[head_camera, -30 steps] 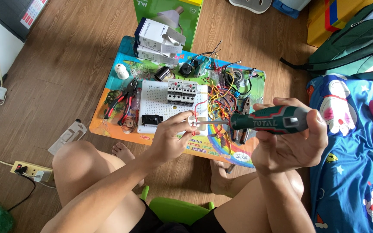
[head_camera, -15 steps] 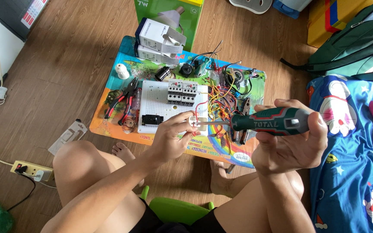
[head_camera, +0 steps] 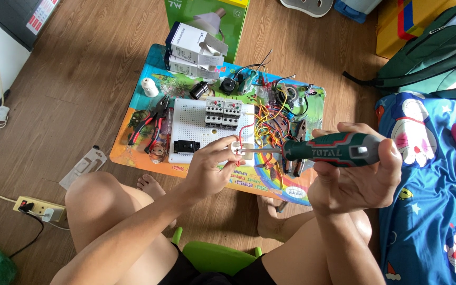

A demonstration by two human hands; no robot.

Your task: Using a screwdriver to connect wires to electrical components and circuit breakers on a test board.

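Note:
My right hand (head_camera: 357,177) grips a screwdriver (head_camera: 329,149) with a dark green and grey handle; its metal shaft points left. My left hand (head_camera: 211,168) pinches a small white electrical fitting (head_camera: 238,150) with red wire on it, and the screwdriver tip meets that fitting. Both hands hover over the near edge of a white perforated board (head_camera: 188,124) that carries two grey circuit breakers (head_camera: 222,113) and a small black part (head_camera: 186,146). A tangle of red and yellow wires (head_camera: 267,119) lies just behind the fitting.
The board lies on a colourful play mat (head_camera: 133,124) on the wooden floor. Red-handled pliers (head_camera: 151,124), white boxes (head_camera: 191,47), a green box (head_camera: 207,16), a power strip (head_camera: 35,207), a green backpack (head_camera: 428,50) and a blue cartoon blanket (head_camera: 434,200) surround it. My bare knees and a green stool (head_camera: 215,256) are below.
Almost nothing differs; both hands keep the fitting and screwdriver together, with only a slight shift of the screwdriver handle.

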